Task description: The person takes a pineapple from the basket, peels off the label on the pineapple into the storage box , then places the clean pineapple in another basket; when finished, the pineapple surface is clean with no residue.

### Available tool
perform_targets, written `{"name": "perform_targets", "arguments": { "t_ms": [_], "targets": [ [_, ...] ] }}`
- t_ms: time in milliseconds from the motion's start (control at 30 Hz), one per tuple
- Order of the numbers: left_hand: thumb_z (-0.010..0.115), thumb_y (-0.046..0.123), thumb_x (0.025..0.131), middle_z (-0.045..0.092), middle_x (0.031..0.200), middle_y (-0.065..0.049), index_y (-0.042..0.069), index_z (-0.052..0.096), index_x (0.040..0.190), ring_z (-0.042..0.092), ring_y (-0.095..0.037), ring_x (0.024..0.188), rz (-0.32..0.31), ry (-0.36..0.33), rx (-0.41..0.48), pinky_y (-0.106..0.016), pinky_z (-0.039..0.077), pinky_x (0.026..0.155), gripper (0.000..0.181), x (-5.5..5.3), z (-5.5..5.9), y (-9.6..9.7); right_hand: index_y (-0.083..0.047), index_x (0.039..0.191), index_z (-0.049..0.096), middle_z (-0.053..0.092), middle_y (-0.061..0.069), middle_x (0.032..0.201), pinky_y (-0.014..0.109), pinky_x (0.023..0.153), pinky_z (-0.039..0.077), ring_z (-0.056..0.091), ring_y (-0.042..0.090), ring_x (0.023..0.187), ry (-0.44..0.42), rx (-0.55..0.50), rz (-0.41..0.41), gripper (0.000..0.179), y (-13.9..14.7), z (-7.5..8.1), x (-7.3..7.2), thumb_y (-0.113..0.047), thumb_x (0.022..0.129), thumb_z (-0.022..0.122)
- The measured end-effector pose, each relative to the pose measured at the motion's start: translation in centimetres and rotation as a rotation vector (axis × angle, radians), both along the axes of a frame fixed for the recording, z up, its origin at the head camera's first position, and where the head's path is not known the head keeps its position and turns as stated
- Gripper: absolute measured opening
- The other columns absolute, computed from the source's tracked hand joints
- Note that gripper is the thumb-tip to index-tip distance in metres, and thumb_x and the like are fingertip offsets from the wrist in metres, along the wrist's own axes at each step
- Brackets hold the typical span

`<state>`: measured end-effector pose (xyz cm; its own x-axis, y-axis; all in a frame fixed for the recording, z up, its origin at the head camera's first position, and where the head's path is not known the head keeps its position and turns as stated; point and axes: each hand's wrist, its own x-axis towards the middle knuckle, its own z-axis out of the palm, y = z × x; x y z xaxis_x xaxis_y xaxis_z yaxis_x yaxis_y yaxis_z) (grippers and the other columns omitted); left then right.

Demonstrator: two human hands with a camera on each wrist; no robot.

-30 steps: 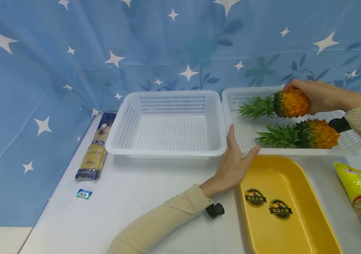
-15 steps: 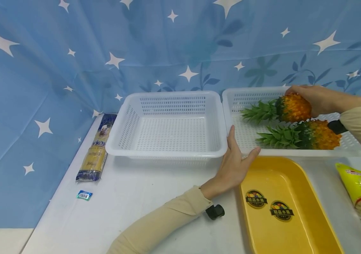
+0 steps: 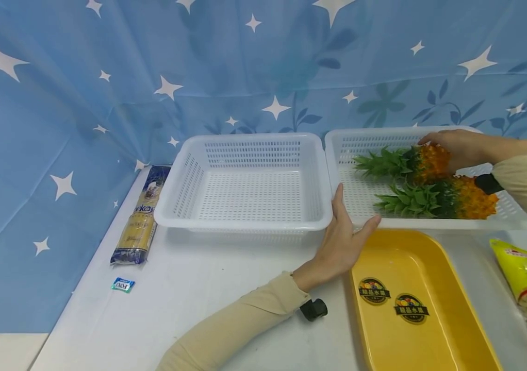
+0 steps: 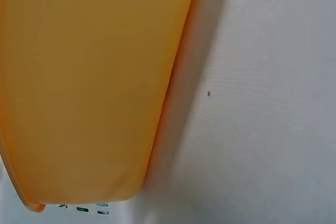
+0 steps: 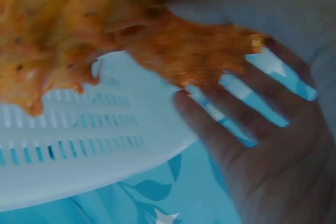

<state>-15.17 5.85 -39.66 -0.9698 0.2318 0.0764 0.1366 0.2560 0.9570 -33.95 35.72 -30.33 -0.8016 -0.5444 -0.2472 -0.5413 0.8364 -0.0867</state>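
Since a second ago: far pineapple (image 3: 423,162) lowered in right hand (image 3: 456,147) into right basket (image 3: 361,193), now against near pineapple (image 3: 449,198). Head view: white table (image 3: 198,288) under starry blue cloth; fingers curled over far pineapple; left hand (image 3: 342,242) flat, fingers spread, between left basket (image 3: 245,180) and yellow tray (image 3: 412,299). Left wrist view: only tray wall (image 4: 89,87) and table. Right wrist view: blurred fingers (image 5: 210,124) apart beneath orange rind (image 5: 173,40), basket rim (image 5: 79,145) below

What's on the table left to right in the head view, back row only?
Pasta packet → empty white basket → second white basket holding two pineapples, the rear pineapple under the right hand.
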Motion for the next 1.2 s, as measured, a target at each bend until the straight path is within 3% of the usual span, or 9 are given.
{"name": "perform_targets", "arguments": {
  "t_ms": [100, 267, 367, 600, 800, 933, 1067, 1200],
  "targets": [
    [0.053, 0.056, 0.106, 0.008, 0.174, -0.007, 0.03, -0.012, 0.167, 0.05, -0.039, 0.14, -0.004, -0.003, -0.001, -0.043, 0.047, 0.11, 0.093, 0.0, 0.0, 0.0, 0.019, 0.14, 0.044, 0.053, 0.042, 0.13, 0.061, 0.084, 0.056, 0.057, 0.057, 0.112, -0.01, 0.007, -0.011, 0.077, 0.1, 0.2, 0.1, 0.004, 0.076, 0.085],
    [0.053, 0.057, 0.106, 0.01, 0.174, -0.008, 0.03, -0.012, 0.167, 0.059, -0.038, 0.131, -0.012, -0.007, -0.009, -0.04, 0.052, 0.102, 0.093, 0.1, 0.0, 0.2, 0.022, 0.138, 0.046, 0.055, 0.042, 0.129, 0.066, 0.091, 0.051, 0.056, 0.058, 0.115, -0.01, 0.011, -0.055, 0.076, 0.3, 0.1, 0.5, -0.015, 0.086, 0.087],
    [0.053, 0.057, 0.106, 0.012, 0.174, -0.008, 0.03, -0.011, 0.167, 0.062, -0.036, 0.127, -0.017, -0.009, -0.01, -0.039, 0.054, 0.098, 0.093, 0.3, -0.1, 0.3, 0.021, 0.137, 0.048, 0.057, 0.04, 0.126, 0.066, 0.091, 0.051, 0.057, 0.057, 0.113, 0.014, 0.009, -0.067, 0.074, 0.5, -0.2, 0.8, -0.015, 0.086, 0.088],
    [0.053, 0.058, 0.105, 0.012, 0.174, -0.006, 0.031, -0.01, 0.167, 0.051, -0.035, 0.14, -0.024, -0.024, -0.007, -0.044, 0.047, 0.111, 0.093, 0.4, -0.2, 0.4, 0.018, 0.136, 0.05, 0.058, 0.039, 0.124, 0.067, 0.089, 0.051, 0.058, 0.056, 0.111, 0.048, -0.028, -0.081, 0.071, 0.7, -0.6, 1.7, -0.011, 0.084, 0.088],
    [0.054, 0.057, 0.105, 0.013, 0.174, -0.008, 0.029, -0.009, 0.168, 0.044, -0.037, 0.146, -0.026, -0.012, -0.003, -0.048, 0.042, 0.116, 0.093, -0.4, -0.6, 0.4, 0.016, 0.142, 0.045, 0.045, 0.044, 0.132, 0.07, 0.09, 0.048, 0.055, 0.058, 0.112, 0.076, -0.021, -0.111, 0.07, 0.3, -0.5, 2.2, -0.013, 0.09, 0.083],
    [0.051, 0.056, 0.107, 0.01, 0.174, -0.008, 0.026, -0.009, 0.168, 0.037, -0.035, 0.15, -0.041, 0.01, 0.0, -0.048, 0.037, 0.12, 0.091, -1.1, -1.0, 0.4, 0.011, 0.146, 0.042, 0.041, 0.044, 0.136, 0.071, 0.09, 0.047, 0.052, 0.059, 0.114, 0.12, -0.027, -0.129, 0.066, -0.8, 0.4, 3.1, -0.015, 0.096, 0.076],
    [0.043, 0.051, 0.111, 0.01, 0.174, -0.009, 0.026, -0.009, 0.168, 0.028, -0.032, 0.155, -0.055, 0.004, -0.008, -0.048, 0.029, 0.124, 0.082, -0.8, -1.4, -0.4, 0.006, 0.148, 0.044, 0.044, 0.04, 0.14, 0.072, 0.095, 0.045, 0.048, 0.059, 0.122, 0.181, -0.053, -0.082, 0.063, -3.5, 1.4, 4.7, -0.017, 0.098, 0.075],
    [0.039, 0.05, 0.112, 0.014, 0.174, -0.011, 0.028, -0.005, 0.169, 0.03, -0.031, 0.155, -0.086, -0.063, -0.045, -0.051, 0.03, 0.123, 0.075, 0.3, -1.3, -2.0, 0.004, 0.145, 0.05, 0.05, 0.034, 0.139, 0.07, 0.095, 0.047, 0.05, 0.055, 0.123, 0.294, -0.09, 0.03, 0.061, -6.3, 2.2, 6.7, -0.015, 0.094, 0.08]
  ]
}}
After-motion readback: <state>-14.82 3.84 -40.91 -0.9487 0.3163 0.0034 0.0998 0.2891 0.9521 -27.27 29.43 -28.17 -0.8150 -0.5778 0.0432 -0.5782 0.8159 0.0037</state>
